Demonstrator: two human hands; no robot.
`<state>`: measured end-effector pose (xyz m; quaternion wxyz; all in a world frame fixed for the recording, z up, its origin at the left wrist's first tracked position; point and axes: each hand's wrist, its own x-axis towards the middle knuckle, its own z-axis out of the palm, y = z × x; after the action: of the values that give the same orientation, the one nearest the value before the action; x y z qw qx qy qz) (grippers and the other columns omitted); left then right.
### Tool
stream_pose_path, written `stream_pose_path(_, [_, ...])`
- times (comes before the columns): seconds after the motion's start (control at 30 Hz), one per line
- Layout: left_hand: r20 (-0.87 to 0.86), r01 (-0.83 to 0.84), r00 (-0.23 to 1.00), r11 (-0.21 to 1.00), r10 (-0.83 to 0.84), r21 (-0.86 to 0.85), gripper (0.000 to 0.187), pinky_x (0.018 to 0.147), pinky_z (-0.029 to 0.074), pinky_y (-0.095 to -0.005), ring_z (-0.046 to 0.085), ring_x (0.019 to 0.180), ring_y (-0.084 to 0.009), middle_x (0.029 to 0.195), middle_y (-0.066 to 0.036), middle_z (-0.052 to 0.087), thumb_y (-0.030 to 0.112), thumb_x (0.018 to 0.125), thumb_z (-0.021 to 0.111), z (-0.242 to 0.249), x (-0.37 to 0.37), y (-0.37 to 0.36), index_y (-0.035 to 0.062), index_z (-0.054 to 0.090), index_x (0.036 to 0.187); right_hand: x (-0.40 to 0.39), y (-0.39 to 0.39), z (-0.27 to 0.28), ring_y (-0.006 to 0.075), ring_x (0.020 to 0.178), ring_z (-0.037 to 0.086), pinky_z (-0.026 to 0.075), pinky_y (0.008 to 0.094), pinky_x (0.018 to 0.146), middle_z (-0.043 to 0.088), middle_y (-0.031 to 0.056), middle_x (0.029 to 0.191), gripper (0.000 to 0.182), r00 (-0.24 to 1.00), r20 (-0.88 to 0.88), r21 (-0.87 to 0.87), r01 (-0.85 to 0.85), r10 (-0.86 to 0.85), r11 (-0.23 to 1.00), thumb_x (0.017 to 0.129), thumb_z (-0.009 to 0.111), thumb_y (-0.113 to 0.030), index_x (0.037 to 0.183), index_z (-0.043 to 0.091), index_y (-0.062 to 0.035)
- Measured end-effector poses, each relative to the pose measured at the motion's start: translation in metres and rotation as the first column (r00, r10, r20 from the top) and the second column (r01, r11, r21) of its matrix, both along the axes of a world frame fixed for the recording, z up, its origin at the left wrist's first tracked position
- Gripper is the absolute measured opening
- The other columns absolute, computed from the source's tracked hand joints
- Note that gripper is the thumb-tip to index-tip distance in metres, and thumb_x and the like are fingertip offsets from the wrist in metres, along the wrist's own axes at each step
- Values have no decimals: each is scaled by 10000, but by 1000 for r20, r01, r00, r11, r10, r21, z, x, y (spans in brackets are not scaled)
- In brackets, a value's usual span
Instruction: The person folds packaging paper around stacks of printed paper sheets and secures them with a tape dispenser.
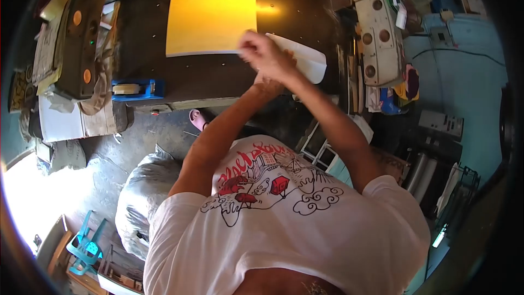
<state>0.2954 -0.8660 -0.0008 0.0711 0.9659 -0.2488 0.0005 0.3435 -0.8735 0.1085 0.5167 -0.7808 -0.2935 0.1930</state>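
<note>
My forearms cross over the front of the dark worktable (213, 76). My right hand (261, 54) is on top, its fingers curled and slightly blurred at the lower right corner of a yellow-lit stack of paper (210, 24). Whether anything is in those fingers is hidden. Beneath the right wrist, my left hand (287, 56) reaches to the right and is mostly covered. Its visible fingers appear closed on the near edge of a bent white sheet of paper (310, 61), which lies right of the stack.
A blue tape dispenser (137, 89) sits at the table's front left. Machine housings with round knobs stand left (82, 38) and right (376, 41). On the floor are a silver plastic bag (144, 191) and a turquoise stool (84, 246). A white-framed rack (319, 150) is near my right side.
</note>
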Motion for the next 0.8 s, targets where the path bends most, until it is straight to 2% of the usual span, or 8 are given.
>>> stream_pose_path(0.07, [-271,42,961,998,-55,-56,838,1222,95,-765,335,1553,-258,1639,-124,398,336,900,713,44,3,16,84,348,1611,26,-80,-1,85,756,592,505,258,681,620,-16,781,122,993,9,-38,121,-121,992,943,674,3,1039,634,-60])
stream_pose_path(0.1, [70,-7,997,990,17,-139,770,1186,36,-814,276,1582,-244,1656,-119,380,352,897,722,17,1,9,97,430,1563,33,-106,5,83,751,589,498,256,673,628,-10,791,159,963,-99,-93,242,-251,966,936,676,14,1071,631,-59])
stream_pose_path(0.13, [45,-8,999,990,14,-138,773,1191,36,-808,271,1584,-240,1659,-113,377,355,899,724,20,2,11,102,426,1566,33,-129,7,82,746,585,492,255,666,637,-4,801,198,900,-204,-165,355,-384,920,930,678,26,1102,629,-58])
stream_pose_path(0.23, [5,-1,1000,991,2,-137,780,1205,45,-789,270,1585,-234,1664,-84,379,375,905,727,23,-1,12,132,417,1578,47,-180,-49,90,736,593,480,258,645,649,19,805,249,853,-192,-169,459,-486,872,916,691,28,1140,612,-46])
stream_pose_path(0.43, [-24,-4,1000,992,1,-123,777,1215,46,-775,294,1577,-229,1669,-81,373,361,906,722,32,-1,14,151,410,1586,45,-187,-77,123,712,609,484,290,622,644,59,786,275,870,-41,-136,483,-492,865,879,696,55,1118,584,-22])
stream_pose_path(0.63, [7,-9,1000,992,9,-127,771,1220,56,-766,299,1574,-225,1664,-80,382,333,901,727,31,-2,13,155,415,1583,55,-192,-82,152,743,641,508,319,639,656,74,791,280,881,65,-234,470,-468,851,835,779,-44,1038,587,-19])
stream_pose_path(0.73, [16,-11,1000,991,13,-130,768,1222,61,-763,301,1573,-224,1662,-80,385,315,897,732,32,-3,13,152,421,1580,61,-194,-98,324,854,734,556,413,773,738,170,889,388,855,142,-302,517,-499,801,752,876,-225,1002,653,-27])
stream_pose_path(0.8, [15,-12,1000,991,15,-135,762,1222,65,-761,301,1572,-224,1662,-81,385,307,896,733,32,-2,12,150,427,1576,58,-188,-87,355,909,741,567,436,807,747,195,942,429,849,213,-428,526,-484,734,734,892,-270,1021,674,-37])
